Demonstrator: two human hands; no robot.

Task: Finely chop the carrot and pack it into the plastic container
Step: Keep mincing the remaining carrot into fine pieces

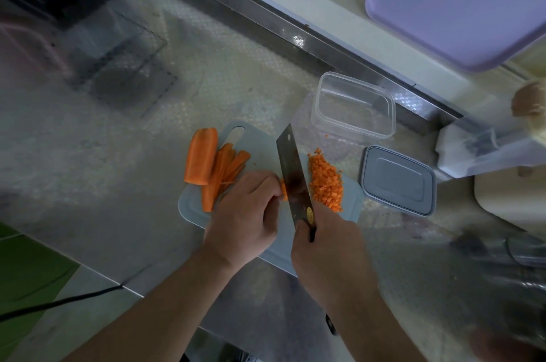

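the cleaver [294, 181] stands edge-down across the cutting board [260, 143], its long blade running away from the person, and the bundle of carrot strips [284, 188] being cut lies just to its left, touching the blade's face. only a short orange end shows between blade and fingers, so the next cuts have to walk leftward toward the left hand [246, 212]. that hand is curled over the bundle, fingertips pinching it down on the board. the right hand [325, 246] is clenched around the cleaver handle near the blade's heel. right of the blade lies the pile of diced carrot [326, 181]. uncut carrot strips [224, 175] and a thick carrot half [201, 156] wait at the board's left end. the plastic container [353, 104] sits open and without carrot on the tabletop [118, 154] beyond the pile, its lid [397, 181] beside the board.
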